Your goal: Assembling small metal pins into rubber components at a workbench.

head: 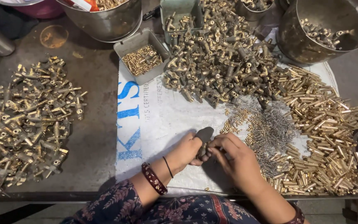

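The left hand (pixel 185 151) pinches a small dark grey metal fitting (pixel 204 137), long axis upright; the right hand (pixel 235 159) touches it from just beside, fingers closed on its lower end.

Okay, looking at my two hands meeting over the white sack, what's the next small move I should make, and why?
Probably reach the right hand to the small springs just beside it. Both hands meet on a small dark part, the left hand steadying it with a dark-capped thumb, and the springs are the nearest loose pile. What the fingers pinch is hidden.
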